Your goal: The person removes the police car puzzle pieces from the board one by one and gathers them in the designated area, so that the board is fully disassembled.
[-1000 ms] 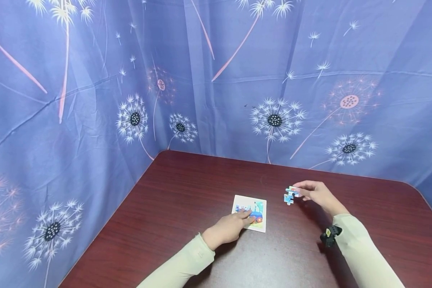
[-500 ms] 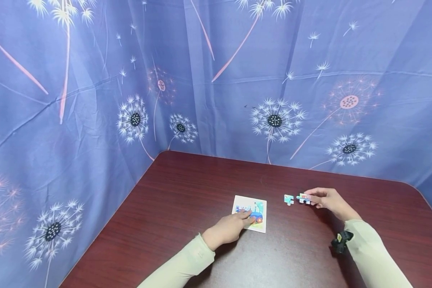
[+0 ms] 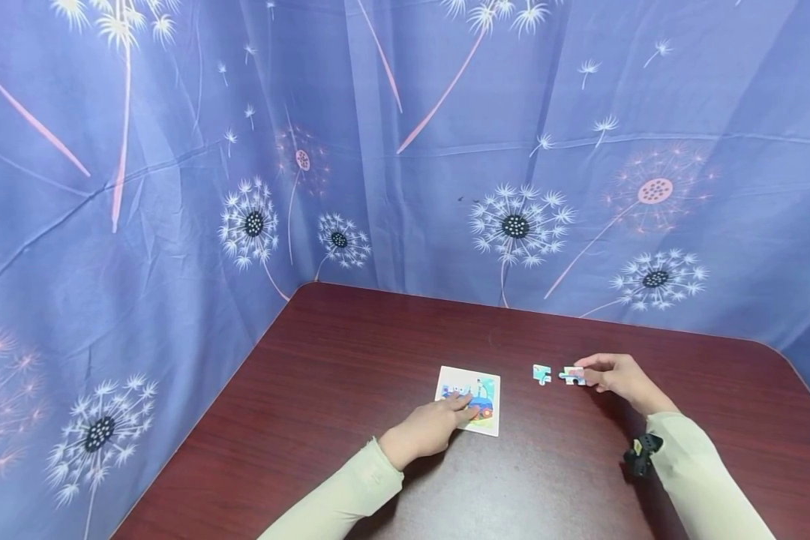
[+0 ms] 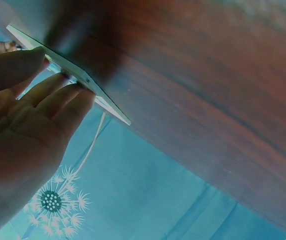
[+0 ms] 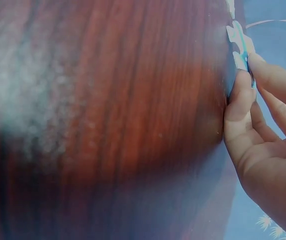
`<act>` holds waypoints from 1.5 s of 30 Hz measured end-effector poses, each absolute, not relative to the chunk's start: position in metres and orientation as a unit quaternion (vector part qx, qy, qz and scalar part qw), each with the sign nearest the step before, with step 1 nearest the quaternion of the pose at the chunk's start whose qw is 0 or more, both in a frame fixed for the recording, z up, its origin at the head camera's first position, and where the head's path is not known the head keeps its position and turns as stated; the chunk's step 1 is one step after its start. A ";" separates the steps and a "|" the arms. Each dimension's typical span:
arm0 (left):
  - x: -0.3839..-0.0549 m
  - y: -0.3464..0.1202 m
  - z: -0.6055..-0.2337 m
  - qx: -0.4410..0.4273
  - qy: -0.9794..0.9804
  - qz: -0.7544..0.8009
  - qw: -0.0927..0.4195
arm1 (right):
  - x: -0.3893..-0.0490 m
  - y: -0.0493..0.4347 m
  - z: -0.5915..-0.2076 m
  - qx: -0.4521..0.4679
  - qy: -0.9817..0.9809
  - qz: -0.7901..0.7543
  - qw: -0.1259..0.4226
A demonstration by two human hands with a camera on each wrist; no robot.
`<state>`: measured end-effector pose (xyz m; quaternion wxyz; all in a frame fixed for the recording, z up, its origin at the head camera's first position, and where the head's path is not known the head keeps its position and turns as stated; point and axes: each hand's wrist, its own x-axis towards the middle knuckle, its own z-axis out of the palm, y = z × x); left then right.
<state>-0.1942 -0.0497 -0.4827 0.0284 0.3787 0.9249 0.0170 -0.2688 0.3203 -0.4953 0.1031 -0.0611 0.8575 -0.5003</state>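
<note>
A square jigsaw board [image 3: 489, 386] with a white border and a blue vehicle picture lies on the table. My left hand [image 3: 428, 427] rests on it, fingers stretched over the lower left part of the picture and hiding some of it. The left wrist view has the board [image 4: 108, 104] edge-on under the fingertips. To the right, my right hand [image 3: 619, 379] pinches a small jigsaw piece [image 3: 570, 376] between thumb and fingers, low over the tabletop. A second jigsaw piece [image 3: 541, 374], mostly light blue, lies flat just left of it, a narrow gap between them.
The dark red wood-grain table [image 3: 351, 352] has rounded far corners. A blue curtain [image 3: 425, 225] printed with dandelions hangs along its left and far sides. A black device [image 3: 641, 454] is strapped at the right sleeve's cuff.
My right hand has moved right and slightly nearer with its pinched piece, which first overlapped the other piece. That other piece stays on the table. The left hand has not moved.
</note>
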 end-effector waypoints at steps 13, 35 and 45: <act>-0.195 -0.049 -0.483 0.373 0.927 0.028 0.031 | -0.269 0.313 -0.495 -0.043 0.898 -0.433 0.069; -0.193 -0.049 -0.481 0.376 0.926 0.026 0.035 | -0.271 0.313 -0.494 -0.056 0.900 -0.430 0.048; -0.193 -0.050 -0.482 0.375 0.926 0.030 0.032 | -0.273 0.299 -0.481 -0.076 0.891 -0.447 0.017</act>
